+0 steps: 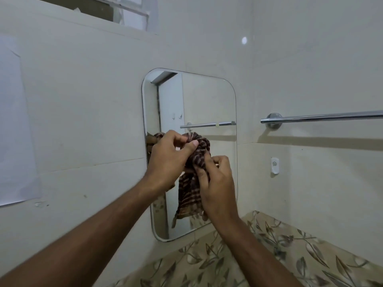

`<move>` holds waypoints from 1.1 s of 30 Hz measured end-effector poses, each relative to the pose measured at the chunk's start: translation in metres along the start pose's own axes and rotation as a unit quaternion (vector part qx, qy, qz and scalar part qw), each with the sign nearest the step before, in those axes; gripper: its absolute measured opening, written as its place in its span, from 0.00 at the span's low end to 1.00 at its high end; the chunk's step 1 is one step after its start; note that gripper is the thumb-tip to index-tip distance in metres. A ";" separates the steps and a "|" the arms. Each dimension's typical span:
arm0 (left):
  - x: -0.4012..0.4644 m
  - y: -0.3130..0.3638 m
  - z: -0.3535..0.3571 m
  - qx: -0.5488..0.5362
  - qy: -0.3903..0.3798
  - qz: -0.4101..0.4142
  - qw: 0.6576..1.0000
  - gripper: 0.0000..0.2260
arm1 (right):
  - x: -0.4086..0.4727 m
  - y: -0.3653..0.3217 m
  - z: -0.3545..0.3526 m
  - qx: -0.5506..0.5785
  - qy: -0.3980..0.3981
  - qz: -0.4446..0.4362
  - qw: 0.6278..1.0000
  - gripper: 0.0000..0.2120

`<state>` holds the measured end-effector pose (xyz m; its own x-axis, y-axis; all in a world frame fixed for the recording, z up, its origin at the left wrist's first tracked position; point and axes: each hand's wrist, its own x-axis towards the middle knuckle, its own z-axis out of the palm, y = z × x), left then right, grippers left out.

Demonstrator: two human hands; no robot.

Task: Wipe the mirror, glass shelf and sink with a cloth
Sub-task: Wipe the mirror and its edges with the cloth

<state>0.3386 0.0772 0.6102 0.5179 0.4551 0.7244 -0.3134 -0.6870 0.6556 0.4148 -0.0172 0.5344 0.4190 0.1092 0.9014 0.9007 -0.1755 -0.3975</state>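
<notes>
A rounded rectangular mirror (207, 100) hangs on the pale tiled wall ahead. In front of its lower half I hold a brown striped cloth (189, 195) with both hands. My left hand (167, 158) grips the bunched top of the cloth between thumb and fingers. My right hand (217, 183) holds its right side lower down, and the cloth's tail hangs below. The glass shelf and the sink are out of view.
A chrome towel rail (321, 117) runs along the right wall at mirror height, with a small white hook (275, 165) below it. A window opening (93, 9) sits high on the left. A white sheet (14, 125) is stuck on the wall at far left. Leaf-patterned tiles (269, 255) lie below.
</notes>
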 end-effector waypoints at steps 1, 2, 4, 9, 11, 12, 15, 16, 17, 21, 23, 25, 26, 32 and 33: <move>0.007 0.000 -0.003 0.038 -0.001 0.022 0.999 0.10 | 0.006 -0.001 0.003 0.047 0.013 0.010 0.999 0.19; 0.013 0.001 -0.006 0.070 -0.004 0.044 0.997 0.10 | 0.011 -0.002 0.007 0.075 0.034 0.020 0.996 0.18; 0.021 0.003 -0.010 0.117 -0.017 0.082 0.990 0.12 | 0.020 -0.004 0.017 0.104 0.080 0.040 0.991 0.17; 0.039 0.006 -0.018 0.232 -0.079 0.167 0.955 0.22 | 0.033 -0.008 0.040 0.191 0.164 0.111 0.961 0.17; 0.046 0.005 -0.027 0.304 -0.098 0.199 0.927 0.23 | 0.039 -0.011 0.050 0.225 0.177 0.117 0.951 0.17; 0.050 0.004 -0.033 0.333 -0.106 0.212 0.912 0.23 | 0.043 -0.012 0.056 0.236 0.179 0.114 0.948 0.17; 0.064 0.000 -0.053 0.401 -0.094 0.248 0.877 0.22 | 0.058 -0.012 0.075 0.189 0.175 0.081 0.963 0.19; 0.070 -0.002 -0.060 0.419 -0.084 0.260 0.866 0.20 | 0.062 -0.011 0.083 0.155 0.169 0.061 0.971 0.20; 0.074 -0.004 -0.067 0.436 -0.074 0.276 0.853 0.18 | 0.065 -0.008 0.092 0.122 0.153 0.039 0.980 0.20; 0.085 -0.014 -0.082 0.491 -0.069 0.341 0.799 0.17 | 0.060 -0.005 0.125 0.027 0.057 -0.037 0.997 0.24; 0.087 -0.020 -0.085 0.486 -0.058 0.358 0.795 0.16 | 0.055 -0.005 0.133 0.009 0.038 -0.050 0.998 0.29; 0.092 -0.026 -0.084 0.466 -0.040 0.373 0.802 0.14 | 0.055 -0.005 0.136 -0.016 0.034 -0.060 0.997 0.34; 0.095 -0.028 -0.083 0.456 -0.030 0.378 0.805 0.14 | 0.057 -0.004 0.136 -0.027 0.037 -0.063 0.997 0.36; 0.106 -0.042 -0.072 0.428 0.040 0.398 0.811 0.13 | 0.112 0.014 0.132 -0.040 0.086 -0.042 0.995 0.35; 0.105 -0.043 -0.070 0.429 0.050 0.397 0.810 0.14 | 0.126 0.020 0.129 -0.029 0.097 -0.025 0.995 0.35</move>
<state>0.3513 0.1942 0.6730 0.3429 -0.3085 0.8873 0.1748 -0.9071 -0.3830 0.5003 0.1196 0.6177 0.3394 -0.0710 0.9380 0.9090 -0.2317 -0.3465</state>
